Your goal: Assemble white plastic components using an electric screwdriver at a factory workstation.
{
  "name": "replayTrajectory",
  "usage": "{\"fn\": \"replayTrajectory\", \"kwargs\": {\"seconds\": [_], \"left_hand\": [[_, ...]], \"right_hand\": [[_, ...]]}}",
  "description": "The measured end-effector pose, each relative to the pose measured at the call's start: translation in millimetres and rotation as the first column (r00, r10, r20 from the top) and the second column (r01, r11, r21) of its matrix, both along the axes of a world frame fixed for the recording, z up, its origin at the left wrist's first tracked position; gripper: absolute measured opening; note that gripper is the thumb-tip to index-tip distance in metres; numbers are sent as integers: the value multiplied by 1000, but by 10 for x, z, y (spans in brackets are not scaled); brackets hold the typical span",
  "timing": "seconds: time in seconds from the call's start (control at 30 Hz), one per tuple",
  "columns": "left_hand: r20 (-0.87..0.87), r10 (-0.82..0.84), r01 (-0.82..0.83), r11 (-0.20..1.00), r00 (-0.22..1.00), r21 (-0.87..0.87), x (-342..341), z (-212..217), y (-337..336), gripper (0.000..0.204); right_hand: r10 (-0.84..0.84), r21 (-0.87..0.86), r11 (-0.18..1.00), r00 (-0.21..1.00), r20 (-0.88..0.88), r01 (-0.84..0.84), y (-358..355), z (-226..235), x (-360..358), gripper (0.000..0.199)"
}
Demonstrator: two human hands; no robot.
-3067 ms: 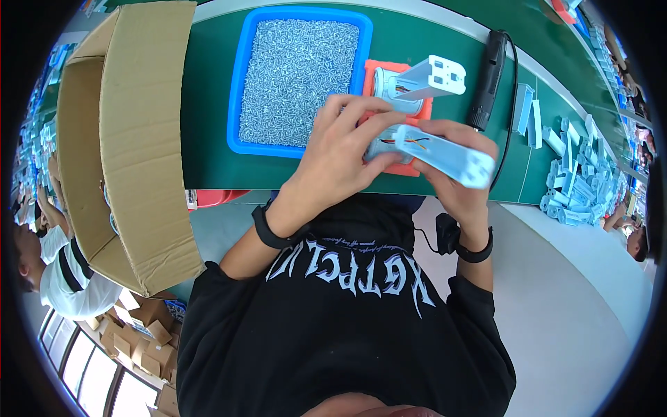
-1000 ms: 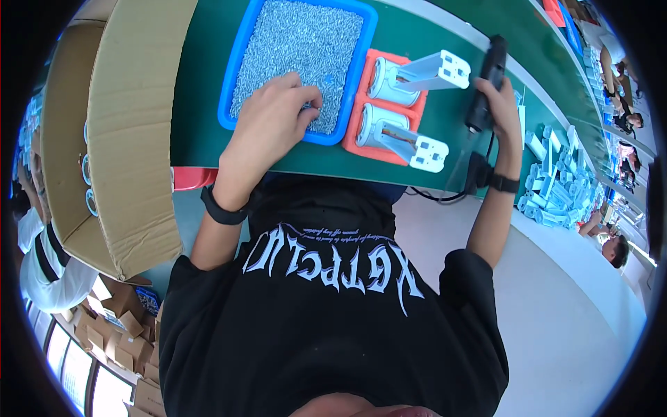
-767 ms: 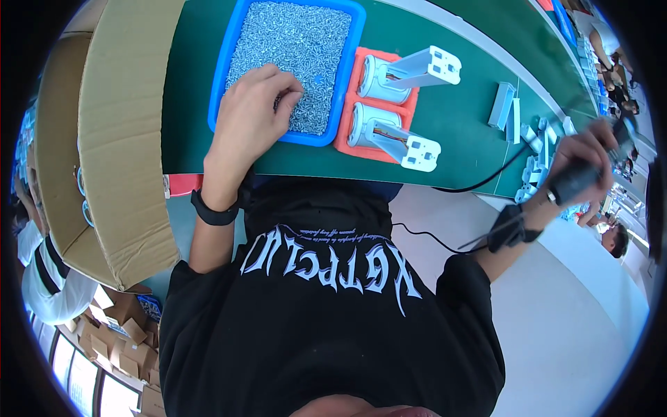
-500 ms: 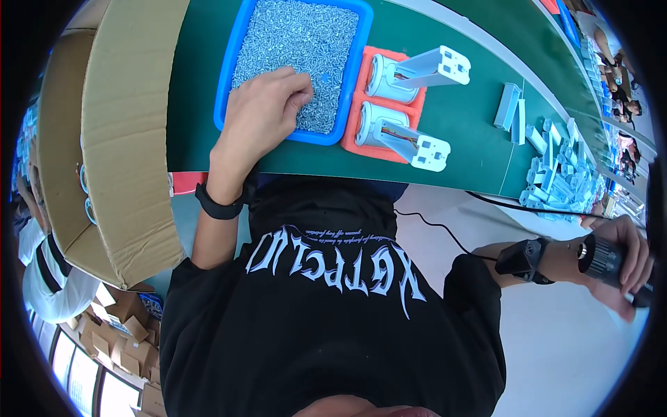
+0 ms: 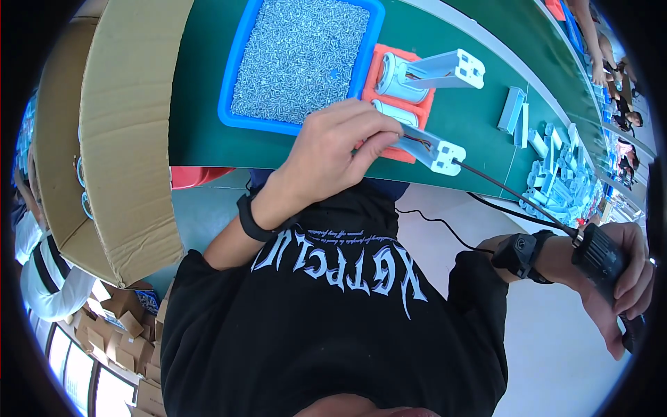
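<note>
My left hand (image 5: pixel 344 147) is closed, thumb and fingertips pinched at the arm of the nearer white plastic housing (image 5: pixel 446 156). Whether a screw is also between the fingers is hidden. At the far right, my right hand (image 5: pixel 622 278) is wrapped round a black electric screwdriver (image 5: pixel 596 258). Its long thin bit reaches left, the tip at the end face of that housing's arm. A second white housing (image 5: pixel 462 68) lies just beyond; thin wires show inside both arms. Both rest in an orange foam holder (image 5: pixel 425 108).
Left of the foam stands a blue tray (image 5: pixel 227 90) of small silvery screws (image 5: pixel 299 59). Loose pale plastic pieces (image 5: pixel 559 174) are heaped on the green table (image 5: pixel 479 115) at right. A large cardboard box (image 5: pixel 128 139) stands at left. A black cable (image 5: pixel 445 226) hangs near my right forearm.
My left hand has left the screws in the blue tray and come right, to the nearer housing. The screwdriver has swung round, so its bit now points at that housing's end.
</note>
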State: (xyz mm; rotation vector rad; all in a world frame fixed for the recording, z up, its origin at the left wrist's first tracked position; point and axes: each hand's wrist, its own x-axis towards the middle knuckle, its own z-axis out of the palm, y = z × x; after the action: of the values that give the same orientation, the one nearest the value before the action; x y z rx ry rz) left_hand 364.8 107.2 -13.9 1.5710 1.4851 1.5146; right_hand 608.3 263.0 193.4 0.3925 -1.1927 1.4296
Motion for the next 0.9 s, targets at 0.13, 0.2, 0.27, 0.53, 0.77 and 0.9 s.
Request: {"fn": "replayTrajectory", "kwargs": {"seconds": [0.13,0.2,0.27,0.53,0.77,0.9], "left_hand": [[141,12,-11,1000,990,-8,86,-46,13,9],[332,13,24,994,943,-108,105,-47,14,11],[347,6,37,992,938,-117,111,-34,32,11],[314,-24,48,996,949,-69,139,-80,86,10],[204,40,-42,999,978,10,204,-105,75,10],[80,92,-99,991,993,95,192,-148,108,12]], "right_hand": [[1,5,1000,999,40,-2,-207,-235,-488,48],[3,6,1000,998,57,-3,-274,-320,-642,47],[3,7,1000,997,74,-3,-154,-326,-483,46],[-12,27,1000,988,154,8,-67,-434,-363,43],[-6,61,998,977,214,-8,-110,-462,-440,40],[1,118,993,972,234,-29,-125,-459,-504,36]]}}
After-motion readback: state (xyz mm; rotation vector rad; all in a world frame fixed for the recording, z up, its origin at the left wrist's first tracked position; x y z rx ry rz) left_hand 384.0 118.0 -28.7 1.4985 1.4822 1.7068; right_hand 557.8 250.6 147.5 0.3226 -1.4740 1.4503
